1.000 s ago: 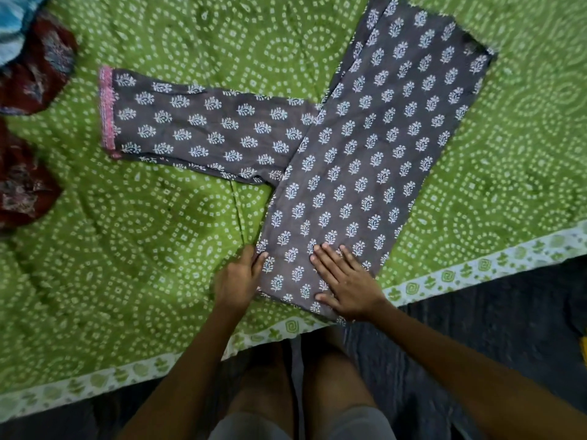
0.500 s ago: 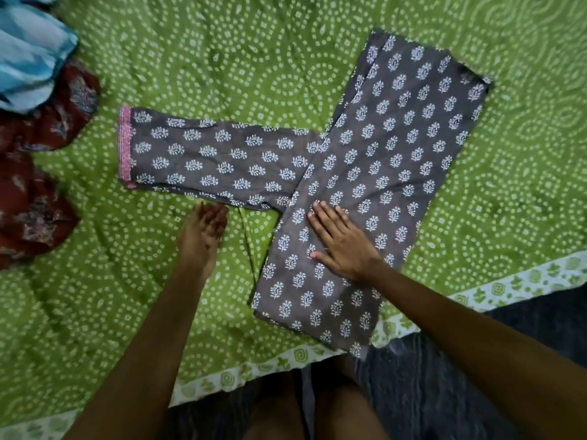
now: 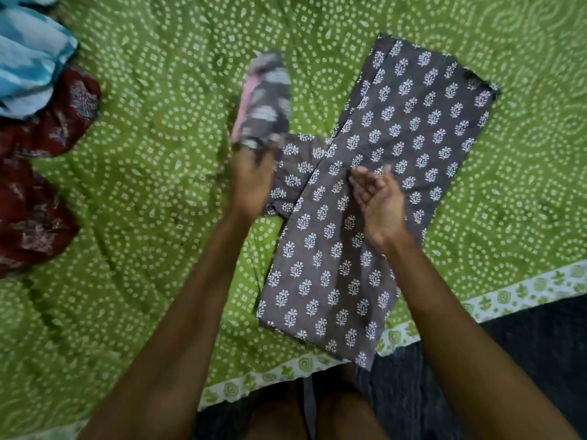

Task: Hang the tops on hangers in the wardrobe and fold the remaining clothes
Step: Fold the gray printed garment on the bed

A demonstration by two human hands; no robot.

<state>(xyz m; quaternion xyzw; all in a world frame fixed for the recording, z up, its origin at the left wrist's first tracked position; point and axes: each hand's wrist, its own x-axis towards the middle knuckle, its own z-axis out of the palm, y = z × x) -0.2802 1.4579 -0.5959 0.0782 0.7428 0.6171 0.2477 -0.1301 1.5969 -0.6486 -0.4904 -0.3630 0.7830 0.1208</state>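
A grey printed garment (image 3: 374,198) with white leaf sprigs is lying on a green dotted bedsheet (image 3: 158,217), its folded body running as a long band from about 1 o'clock down to 6 o'clock, where its lower end is hanging slightly past the sheet's white patterned border (image 3: 524,293).

The left hand (image 3: 251,182) is gripping the garment's pink-edged sleeve (image 3: 263,100) and holding it lifted off the sheet, the cuff pointing toward 12 o'clock. The sleeve is blurred, so the exact finger hold is hard to read, though the fabric is plainly bunching at the fingertips. The base of the sleeve is joining the body just at 3 o'clock of this hand.

The right hand (image 3: 378,201) is hovering over the middle of the body with palm turned partly upward, fingers spread wide and relaxed, holding nothing. Whether it is touching the cloth cannot be told.

At 9 o'clock, well apart from the grey garment, a dark red printed cloth (image 3: 38,192) is lying crumpled in 2 lumps on the sheet. A blue and white cloth (image 3: 28,61) is lying at 10 o'clock, resting against the red one's upper edge.

At 6 o'clock the person's bare knees are showing below the sheet's border, over a dark floor (image 3: 540,338).
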